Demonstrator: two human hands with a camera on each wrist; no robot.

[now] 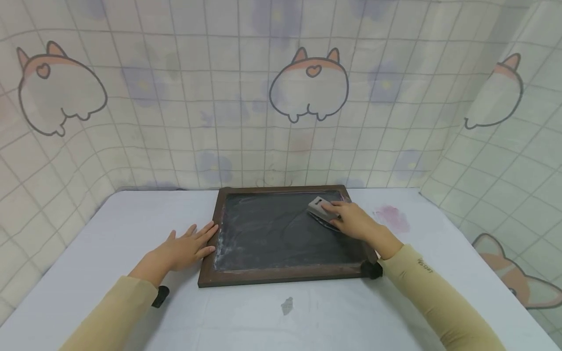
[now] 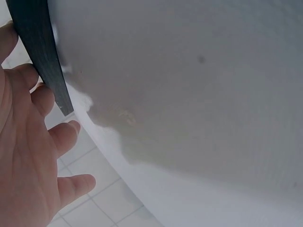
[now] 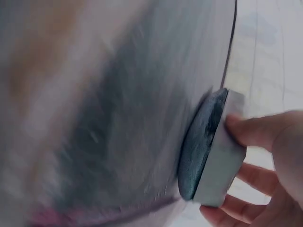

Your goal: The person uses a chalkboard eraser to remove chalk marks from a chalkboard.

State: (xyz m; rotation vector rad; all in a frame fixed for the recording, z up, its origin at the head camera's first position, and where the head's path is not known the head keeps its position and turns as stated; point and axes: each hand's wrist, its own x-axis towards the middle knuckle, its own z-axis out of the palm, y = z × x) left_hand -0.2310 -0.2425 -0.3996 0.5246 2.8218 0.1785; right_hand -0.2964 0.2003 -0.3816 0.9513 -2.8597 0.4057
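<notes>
A small blackboard (image 1: 272,239) in a brown wooden frame lies flat on the white table, its surface smeared with faint chalk. My right hand (image 1: 353,219) grips a grey chalkboard eraser (image 1: 319,205) near the board's upper right. In the right wrist view, thumb and fingers hold the eraser's pale body (image 3: 222,156) from both sides, and its dark felt pad (image 3: 201,142) faces the board. My left hand (image 1: 184,248) rests with spread fingers on the frame's left edge. The left wrist view shows those fingers along the frame's dark side (image 2: 42,52).
Under the board is a white tabletop (image 1: 237,317). A pink stain (image 1: 391,218) marks it at the right, and a grey patch (image 1: 287,305) lies in front. A tile-patterned curtain (image 1: 197,97) with cartoon animals hangs behind and at both sides.
</notes>
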